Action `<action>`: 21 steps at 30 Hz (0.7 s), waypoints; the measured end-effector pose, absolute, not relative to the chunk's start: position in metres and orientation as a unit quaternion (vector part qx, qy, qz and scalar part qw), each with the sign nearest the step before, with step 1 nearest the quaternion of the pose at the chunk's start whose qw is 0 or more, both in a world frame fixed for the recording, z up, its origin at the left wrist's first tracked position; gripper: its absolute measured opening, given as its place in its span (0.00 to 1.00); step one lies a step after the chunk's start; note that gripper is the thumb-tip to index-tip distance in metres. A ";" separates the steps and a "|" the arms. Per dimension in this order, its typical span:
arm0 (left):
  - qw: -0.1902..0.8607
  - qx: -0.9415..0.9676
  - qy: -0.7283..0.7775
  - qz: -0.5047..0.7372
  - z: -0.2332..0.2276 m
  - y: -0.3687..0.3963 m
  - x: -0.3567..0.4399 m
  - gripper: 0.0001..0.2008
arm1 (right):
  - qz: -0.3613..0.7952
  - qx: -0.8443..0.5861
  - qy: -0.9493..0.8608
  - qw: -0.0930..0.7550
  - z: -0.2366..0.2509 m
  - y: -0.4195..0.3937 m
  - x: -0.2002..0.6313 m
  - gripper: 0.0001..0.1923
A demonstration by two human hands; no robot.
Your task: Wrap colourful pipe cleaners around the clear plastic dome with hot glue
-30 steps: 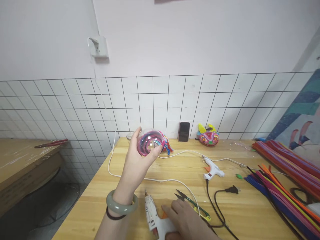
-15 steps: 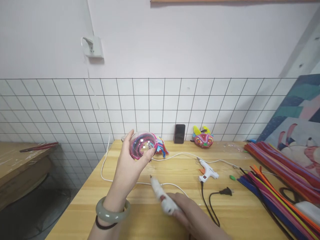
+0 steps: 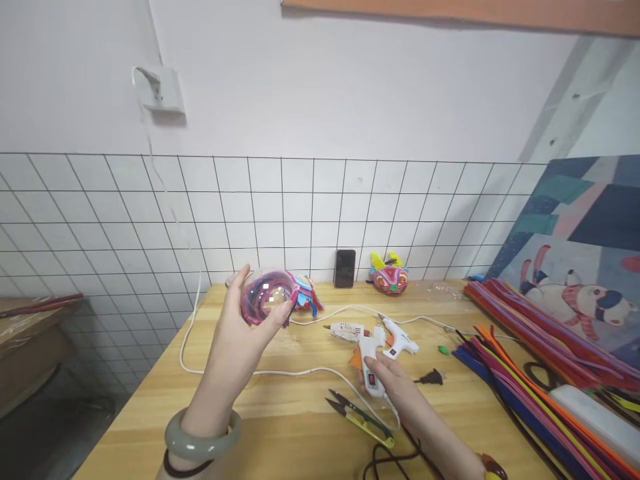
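My left hand is raised over the wooden table and holds a clear plastic dome wound with pink and blue strips between thumb and fingers. My right hand grips the handle of a white glue gun, lifted with its nozzle pointing left. A second white glue gun lies just behind it. Small yellow-handled snips rest on the table in front of my right hand. A white cord trails across the table between my hands.
Bundles of coloured pipe cleaners cover the right side. A dark phone and a colourful mask figure stand against the tiled wall. A painted panel leans at the right. A black plug lies beside my right hand.
My right hand has picked the glue gun up from the near table edge and carried it right and away, level with its nozzle to the left. The left hand keeps the dome raised.
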State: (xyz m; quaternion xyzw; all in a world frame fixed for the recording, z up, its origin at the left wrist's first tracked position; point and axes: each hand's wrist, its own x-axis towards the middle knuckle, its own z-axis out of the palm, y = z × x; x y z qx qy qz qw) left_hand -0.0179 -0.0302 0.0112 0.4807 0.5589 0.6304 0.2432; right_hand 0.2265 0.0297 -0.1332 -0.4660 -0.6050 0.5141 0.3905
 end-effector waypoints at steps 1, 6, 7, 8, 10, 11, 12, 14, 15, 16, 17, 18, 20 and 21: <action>0.244 0.480 0.560 0.630 0.011 -0.030 -0.018 0.43 | 0.498 -0.472 -0.618 0.385 -0.135 0.033 0.229 0.17; 0.240 0.484 0.569 0.620 0.011 -0.030 -0.019 0.43 | 0.380 -0.507 -0.688 0.355 -0.139 0.043 0.242 0.15; 0.238 0.484 0.569 0.620 0.011 -0.029 -0.019 0.43 | 0.357 -0.511 -0.699 0.349 -0.140 0.044 0.244 0.14; 0.237 0.484 0.569 0.621 0.010 -0.028 -0.019 0.43 | 0.337 -0.515 -0.711 0.341 -0.142 0.044 0.245 0.15; 0.237 0.481 0.569 0.624 0.010 -0.027 -0.019 0.43 | 0.300 -0.519 -0.732 0.323 -0.145 0.045 0.247 0.16; 0.238 0.477 0.571 0.624 0.010 -0.026 -0.018 0.43 | 0.284 -0.520 -0.742 0.315 -0.147 0.046 0.248 0.17; 0.238 0.473 0.573 0.625 0.010 -0.026 -0.018 0.43 | 0.267 -0.521 -0.751 0.306 -0.148 0.046 0.248 0.17; 0.240 0.466 0.577 0.626 0.010 -0.025 -0.017 0.44 | 0.234 -0.526 -0.765 0.290 -0.151 0.048 0.248 0.18; 0.239 0.465 0.579 0.626 0.010 -0.024 -0.016 0.44 | 0.216 -0.529 -0.770 0.283 -0.153 0.048 0.248 0.18; 0.237 0.467 0.581 0.623 0.010 -0.024 -0.016 0.44 | 0.198 -0.533 -0.775 0.275 -0.153 0.049 0.247 0.18; 0.235 0.471 0.583 0.619 0.009 -0.024 -0.016 0.44 | 0.181 -0.534 -0.781 0.268 -0.154 0.050 0.247 0.18; 0.231 0.475 0.586 0.614 0.009 -0.024 -0.016 0.44 | 0.164 -0.534 -0.787 0.262 -0.154 0.050 0.247 0.17; 0.223 0.480 0.594 0.606 0.009 -0.024 -0.016 0.45 | 0.130 -0.531 -0.799 0.251 -0.154 0.050 0.245 0.17; 0.218 0.481 0.599 0.602 0.010 -0.024 -0.016 0.45 | 0.112 -0.527 -0.805 0.247 -0.154 0.050 0.244 0.17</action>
